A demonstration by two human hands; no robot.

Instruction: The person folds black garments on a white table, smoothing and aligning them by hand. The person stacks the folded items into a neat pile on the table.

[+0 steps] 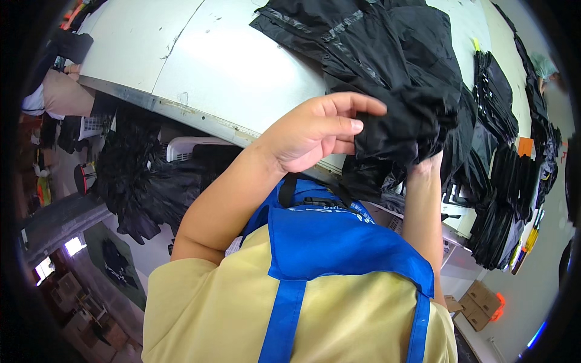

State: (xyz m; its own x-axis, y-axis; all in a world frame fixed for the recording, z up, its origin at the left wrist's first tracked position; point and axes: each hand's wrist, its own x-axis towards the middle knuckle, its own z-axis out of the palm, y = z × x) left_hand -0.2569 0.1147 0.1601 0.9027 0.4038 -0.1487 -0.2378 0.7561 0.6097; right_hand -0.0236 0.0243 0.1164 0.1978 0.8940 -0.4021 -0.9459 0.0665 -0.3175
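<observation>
A black garment (357, 54), thin and slightly shiny, lies crumpled on the white table. Its bunched end (402, 130) is lifted off the pile in front of my chest. My left hand (318, 130) reaches in from the left, thumb and fingers curled at the near edge of this bunched cloth, with the edge between them. From the other side my right hand (427, 164) goes up into or behind the same bunch. Only its wrist and heel show; black cloth hides the fingers.
The white table's metal edge (181, 112) runs in front of me. Stacks of black garments (499, 206) hang over its right side. More black cloth (142, 172) hangs below the table at left, near a white plastic crate (200, 145). Another person (63, 94) stands at far left. Cardboard boxes (478, 305) sit lower right.
</observation>
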